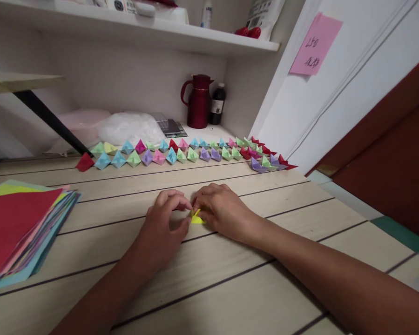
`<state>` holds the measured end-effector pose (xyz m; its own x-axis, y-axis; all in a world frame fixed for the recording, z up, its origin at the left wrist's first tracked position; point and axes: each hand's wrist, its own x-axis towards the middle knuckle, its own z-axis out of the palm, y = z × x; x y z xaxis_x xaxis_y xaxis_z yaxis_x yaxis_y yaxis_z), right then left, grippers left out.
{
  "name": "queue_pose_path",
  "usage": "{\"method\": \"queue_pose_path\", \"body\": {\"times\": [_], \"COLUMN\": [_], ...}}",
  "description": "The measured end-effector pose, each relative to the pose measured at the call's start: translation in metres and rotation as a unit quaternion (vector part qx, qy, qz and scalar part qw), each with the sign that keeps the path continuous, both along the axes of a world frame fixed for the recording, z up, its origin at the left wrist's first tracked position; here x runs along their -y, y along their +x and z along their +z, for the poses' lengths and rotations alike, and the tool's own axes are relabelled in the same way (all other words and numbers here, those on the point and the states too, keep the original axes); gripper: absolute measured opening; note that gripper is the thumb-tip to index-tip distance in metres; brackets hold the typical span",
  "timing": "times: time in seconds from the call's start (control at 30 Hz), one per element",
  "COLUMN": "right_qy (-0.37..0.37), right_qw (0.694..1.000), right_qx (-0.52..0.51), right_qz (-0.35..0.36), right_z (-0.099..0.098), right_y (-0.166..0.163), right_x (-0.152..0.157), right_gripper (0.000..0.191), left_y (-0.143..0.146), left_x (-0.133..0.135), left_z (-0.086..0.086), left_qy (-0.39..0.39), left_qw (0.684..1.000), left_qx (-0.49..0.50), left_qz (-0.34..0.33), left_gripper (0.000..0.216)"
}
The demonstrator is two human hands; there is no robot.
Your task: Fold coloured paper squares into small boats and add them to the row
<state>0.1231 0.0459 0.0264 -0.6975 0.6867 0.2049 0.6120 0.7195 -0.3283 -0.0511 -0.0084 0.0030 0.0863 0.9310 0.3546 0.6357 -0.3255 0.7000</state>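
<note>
A small folded yellow paper piece (197,217) lies on the pale wooden floor (230,288) between my hands. My left hand (165,218) pinches its left side with thumb and forefinger. My right hand (221,207) presses and grips its right side, fingers curled over it. Most of the paper is hidden under my fingers.
Two rows of several small folded paper boats (181,153) in many colours line the floor ahead. A stack of coloured paper sheets (19,228), red on top, lies at the left. A red jug (198,100) and a dark bottle (217,103) stand at the back; a white door (335,93) is on the right.
</note>
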Motion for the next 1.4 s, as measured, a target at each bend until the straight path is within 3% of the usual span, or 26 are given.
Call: {"method": "queue_pose_path", "body": {"times": [0.23, 0.5, 0.73, 1.0, 1.1, 1.27, 1.4], "right_qy": [0.014, -0.024, -0.037, -0.022, -0.059, -0.147, -0.161], "right_qw": [1.0, 0.999, 0.999, 1.0, 0.997, 0.984, 0.981], "right_qx": [0.01, -0.012, -0.003, -0.016, -0.044, -0.062, -0.033], "right_qz": [-0.015, -0.029, -0.021, -0.013, -0.003, 0.081, 0.103], "right_z": [0.0, 0.006, 0.008, 0.002, 0.0, 0.008, 0.019], "right_y": [0.002, 0.003, 0.006, 0.007, 0.01, 0.023, 0.03], "right_x": [0.002, 0.002, 0.002, -0.001, -0.007, -0.017, -0.016], "right_gripper": [0.01, 0.007, 0.006, 0.003, 0.002, 0.014, 0.023], "left_y": [0.004, 0.007, 0.007, 0.008, 0.008, 0.007, 0.006], "left_x": [0.003, -0.002, -0.003, 0.001, 0.001, 0.0, 0.0], "left_z": [-0.002, 0.001, 0.001, 0.004, 0.003, 0.001, 0.0], "left_qy": [-0.004, -0.021, -0.019, -0.019, -0.013, -0.009, -0.007], "left_qw": [0.994, 0.991, 0.991, 0.98, 0.977, 0.976, 0.977], "left_qx": [-0.098, -0.124, -0.125, -0.197, -0.211, -0.214, -0.208], "left_qz": [-0.054, -0.035, -0.035, -0.027, -0.029, -0.029, -0.034], "left_gripper": [0.027, 0.012, 0.011, 0.014, 0.014, 0.015, 0.018]}}
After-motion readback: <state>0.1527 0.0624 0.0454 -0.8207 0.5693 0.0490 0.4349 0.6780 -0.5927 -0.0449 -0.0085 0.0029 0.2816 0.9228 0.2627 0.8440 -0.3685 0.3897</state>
